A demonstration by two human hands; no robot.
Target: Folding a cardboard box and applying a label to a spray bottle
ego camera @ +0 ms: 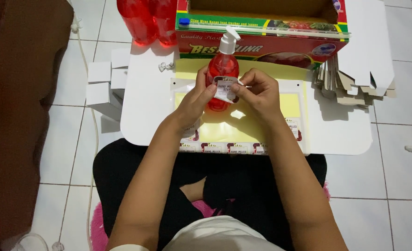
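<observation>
Both hands' grip holds red pump bottle upright, nozzle pointing right.

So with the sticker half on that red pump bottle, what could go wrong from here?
1. The label is pinched by both hands, left hand and right hand, with one edge seemingly lifted; it could go on crooked or crease.
2. The pump bottle is held up off the white board, braced only by fingers, so it might slip.
3. It could drop onto the yellow sticker sheet beneath.
</observation>
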